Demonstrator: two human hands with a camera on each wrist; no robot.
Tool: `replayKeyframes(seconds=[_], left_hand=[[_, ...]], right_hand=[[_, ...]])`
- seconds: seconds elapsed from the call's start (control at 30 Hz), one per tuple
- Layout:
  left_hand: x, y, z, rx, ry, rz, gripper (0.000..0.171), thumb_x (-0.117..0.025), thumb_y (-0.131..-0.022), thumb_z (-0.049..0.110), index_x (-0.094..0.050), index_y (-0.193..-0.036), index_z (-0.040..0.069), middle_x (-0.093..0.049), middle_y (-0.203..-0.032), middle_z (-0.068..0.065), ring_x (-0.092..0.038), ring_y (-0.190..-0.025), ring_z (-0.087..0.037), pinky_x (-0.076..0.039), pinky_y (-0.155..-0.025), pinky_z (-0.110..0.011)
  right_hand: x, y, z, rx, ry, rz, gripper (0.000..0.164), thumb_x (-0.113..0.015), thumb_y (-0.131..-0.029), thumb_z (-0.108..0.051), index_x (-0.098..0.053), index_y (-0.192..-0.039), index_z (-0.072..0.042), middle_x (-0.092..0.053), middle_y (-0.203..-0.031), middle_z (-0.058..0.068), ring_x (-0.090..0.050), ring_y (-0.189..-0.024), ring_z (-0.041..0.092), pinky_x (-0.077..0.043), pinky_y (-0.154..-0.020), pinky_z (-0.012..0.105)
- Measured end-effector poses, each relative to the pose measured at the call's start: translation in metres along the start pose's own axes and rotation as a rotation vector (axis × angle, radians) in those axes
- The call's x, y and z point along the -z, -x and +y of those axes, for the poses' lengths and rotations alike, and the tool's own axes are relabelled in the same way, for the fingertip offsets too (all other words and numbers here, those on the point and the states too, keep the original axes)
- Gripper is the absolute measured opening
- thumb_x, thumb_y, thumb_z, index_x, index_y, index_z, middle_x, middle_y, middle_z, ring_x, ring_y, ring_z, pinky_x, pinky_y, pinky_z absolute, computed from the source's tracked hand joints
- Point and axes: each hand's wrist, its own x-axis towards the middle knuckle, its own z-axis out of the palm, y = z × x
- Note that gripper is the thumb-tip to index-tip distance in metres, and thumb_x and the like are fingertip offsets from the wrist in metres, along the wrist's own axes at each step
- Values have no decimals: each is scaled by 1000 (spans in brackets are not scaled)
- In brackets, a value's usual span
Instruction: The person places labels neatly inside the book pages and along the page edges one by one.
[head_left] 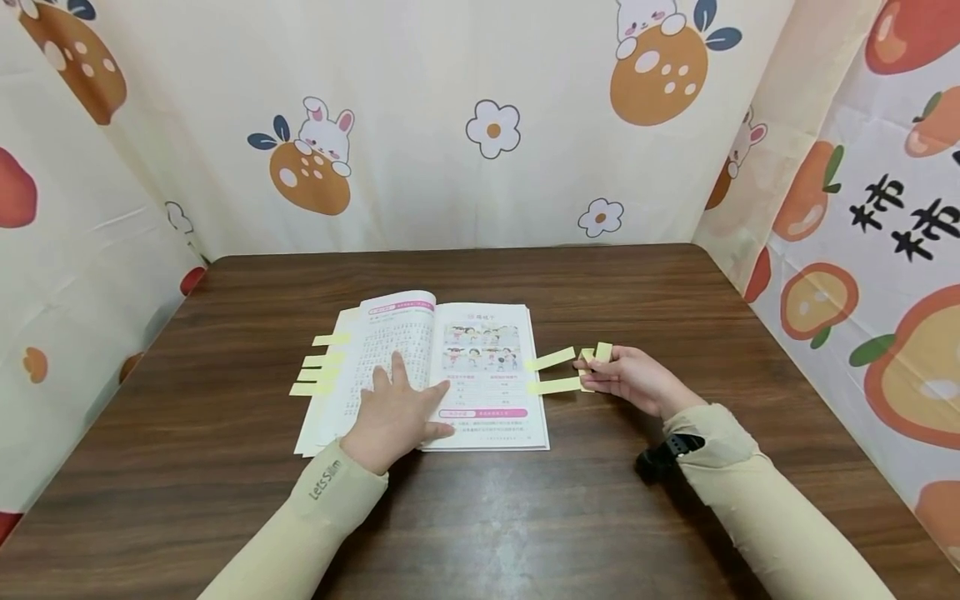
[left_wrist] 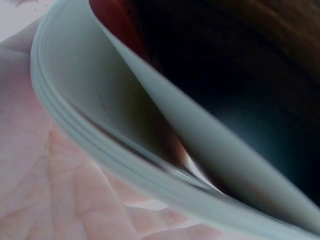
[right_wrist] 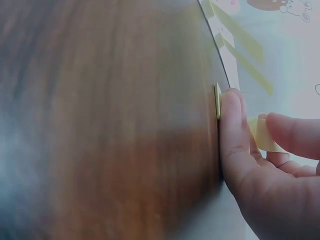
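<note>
An open book [head_left: 480,400] with printed text and small coloured pictures lies on the table. My left hand [head_left: 393,412] rests on it near the spine, fingers spread. In the left wrist view, curved pages [left_wrist: 125,155] stand against the palm of that hand. To the right of the book, my right hand [head_left: 633,379] pinches a yellow sticky strip [right_wrist: 264,137] between thumb and fingers. A small sticky-note pad [right_wrist: 218,101] lies by the fingertips. Two yellow tabs [head_left: 555,386] stick out from the right page, and several yellow tabs [head_left: 318,375] from the left edge.
The brown wooden table [head_left: 480,517] runs to a patterned curtain [head_left: 420,183] at the back. More printed cloth [head_left: 885,275] hangs along the right side. A black device [head_left: 663,458] is strapped to the right wrist.
</note>
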Motion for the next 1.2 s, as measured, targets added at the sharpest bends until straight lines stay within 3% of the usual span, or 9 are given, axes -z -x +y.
replayKeyframes(seconds=[0.27, 0.6, 1.2], left_hand=[[1, -1, 1, -10, -13, 12, 69, -72, -84, 55, -53, -144, 28, -22, -150, -46, -32, -128, -66, -42, -92, -73], [0, 0, 0, -9, -13, 11, 70, -72, -83, 54, -53, -144, 27, -22, -150, -46, -33, -127, -66, -43, -91, -73], [1, 0, 1, 1, -2, 1, 70, -73, -83, 53, -52, -145, 28, -21, -150, -45, -31, -128, -66, -41, -94, -73]], right_hand=[[-1, 2, 4, 37, 38, 21, 14, -45, -103, -1, -44, -115, 7, -64, -121, 13, -69, -93, 7, -55, -89, 23], [-2, 2, 4, 47, 13, 1, 15, -43, -102, 3, -45, -116, 7, -68, -112, 6, -69, -92, 7, -55, -88, 22], [2, 3, 9, 88, -8, -55, 13, -43, -102, 3, -46, -114, 6, -64, -118, 9, -69, -96, 8, -54, -91, 22]])
